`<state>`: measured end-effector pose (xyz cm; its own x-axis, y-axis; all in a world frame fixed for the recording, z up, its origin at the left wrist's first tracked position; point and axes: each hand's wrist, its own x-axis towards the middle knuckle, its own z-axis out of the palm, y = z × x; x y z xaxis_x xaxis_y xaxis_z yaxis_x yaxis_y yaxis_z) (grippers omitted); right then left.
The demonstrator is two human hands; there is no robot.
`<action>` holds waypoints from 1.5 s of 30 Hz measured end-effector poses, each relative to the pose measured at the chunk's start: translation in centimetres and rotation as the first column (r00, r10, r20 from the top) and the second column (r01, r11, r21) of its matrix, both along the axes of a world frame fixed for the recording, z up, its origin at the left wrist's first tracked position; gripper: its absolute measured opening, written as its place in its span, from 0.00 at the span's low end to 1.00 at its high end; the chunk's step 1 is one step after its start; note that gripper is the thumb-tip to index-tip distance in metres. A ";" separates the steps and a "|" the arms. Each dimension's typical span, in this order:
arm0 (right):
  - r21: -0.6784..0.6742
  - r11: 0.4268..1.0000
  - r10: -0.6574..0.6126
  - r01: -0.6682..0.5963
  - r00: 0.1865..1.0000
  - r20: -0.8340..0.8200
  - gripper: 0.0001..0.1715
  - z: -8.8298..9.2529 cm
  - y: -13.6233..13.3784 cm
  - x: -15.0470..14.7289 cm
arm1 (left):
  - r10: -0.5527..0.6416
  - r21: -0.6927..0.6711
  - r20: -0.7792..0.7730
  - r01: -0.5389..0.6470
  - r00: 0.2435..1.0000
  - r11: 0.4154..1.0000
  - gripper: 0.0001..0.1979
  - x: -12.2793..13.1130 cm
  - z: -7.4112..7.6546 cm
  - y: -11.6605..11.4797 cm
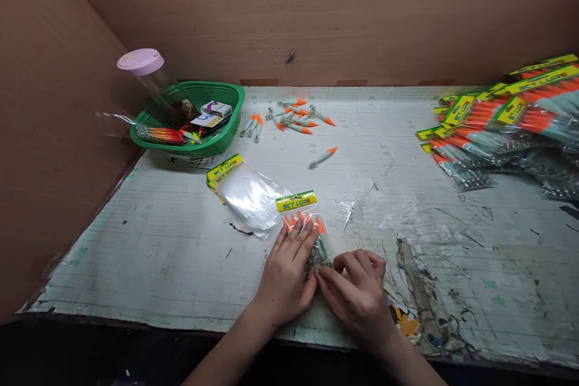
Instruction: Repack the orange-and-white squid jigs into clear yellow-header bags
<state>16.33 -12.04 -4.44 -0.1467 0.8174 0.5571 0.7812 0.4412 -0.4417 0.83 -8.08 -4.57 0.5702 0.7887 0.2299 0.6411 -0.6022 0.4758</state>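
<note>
A clear plastic bag of fishing lures (295, 204) with a yellow "BCT LURE" header lies near the table's front edge. Inside it, orange-tipped, pale green lures point upward, their wire hooks gathered at the lower end. My left hand (289, 265) rests flat over the bag, fingers stretched and thumb near its bottom edge. Thumb and fingers of my right hand (357, 286) are pinched at the bag's lower right edge. Just left of the bag is a stack of flat bags (251, 193) with the same header.
Loose lures (296, 116) lie at the back, with a single lure (323, 157) nearer. A green basket (235, 108) holds a pink-lidded cup (141, 62), small boxes and red lures. Filled lure packs (479, 126) are heaped at right. The table covering (425, 277) is torn near the front.
</note>
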 end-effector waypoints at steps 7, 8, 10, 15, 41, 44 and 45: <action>0.009 0.994 0.105 -0.106 0.993 0.057 0.06 -0.2 -0.3 1.0 | -0.005 -0.024 -0.005 0.005 1.000 1.000 0.33 -0.3 -0.1 0.1; 0.033 0.993 0.110 -0.112 0.991 0.076 0.07 -0.3 -0.3 1.1 | -0.006 -0.026 -0.004 0.006 1.000 1.000 0.34 -0.3 -0.1 0.0; 0.082 0.992 0.085 -0.094 0.991 0.102 0.09 -0.3 -0.3 1.2 | -0.013 -0.028 -0.001 0.013 1.000 1.000 0.35 -0.3 -0.1 0.0; 0.097 0.995 0.000 -0.013 0.991 0.135 0.11 -0.5 0.2 0.4 | -0.017 -0.036 -0.007 0.017 1.000 0.999 0.36 -0.2 0.0 0.0; 0.117 0.993 -0.007 -0.010 0.990 0.141 0.09 -0.2 0.5 0.5 | 0.033 0.015 -0.039 -0.032 0.999 0.999 0.32 0.0 0.1 -0.2; 0.081 0.996 0.024 -0.037 0.988 0.150 0.13 -0.6 -0.1 0.8 | 0.022 0.029 -0.057 -0.021 0.998 0.999 0.29 0.1 0.1 -0.3; 0.069 0.997 0.030 -0.041 0.988 0.152 0.15 -0.7 -0.3 0.9 | 0.022 0.033 -0.061 -0.020 0.998 0.999 0.28 0.1 0.1 -0.3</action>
